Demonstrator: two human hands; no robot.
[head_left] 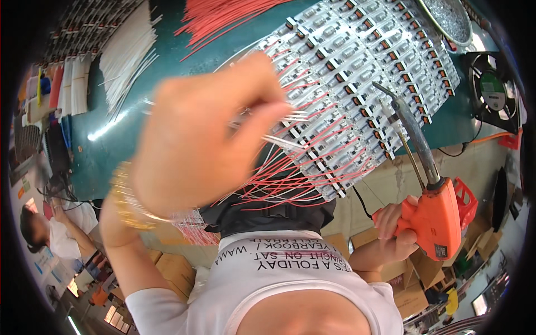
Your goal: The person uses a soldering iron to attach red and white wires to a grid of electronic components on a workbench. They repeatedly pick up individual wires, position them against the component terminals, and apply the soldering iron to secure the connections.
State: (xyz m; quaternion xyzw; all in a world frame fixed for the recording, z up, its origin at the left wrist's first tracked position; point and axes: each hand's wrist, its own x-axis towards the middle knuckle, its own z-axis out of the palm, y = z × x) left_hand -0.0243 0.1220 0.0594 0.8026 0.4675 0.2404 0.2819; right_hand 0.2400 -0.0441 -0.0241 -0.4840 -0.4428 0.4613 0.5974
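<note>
Gripping right hand (397, 244): closed round the orange soldering gun (439, 223);
Barrel (420, 146): long axis runs up and slightly left, tip pointing up-left over the circuit boards (357, 84);
Gun body: lower right, beyond the surface's (103, 167) near edge;
Left hand (206, 134): blurred, thumb and fingers close together near white wires (296, 116); cannot tell whether it holds any.

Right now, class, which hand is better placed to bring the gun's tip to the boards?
Probably the right hand: it grips the orange gun, whose tip is over the boards. The left hand is blurred, near white wires.
</note>
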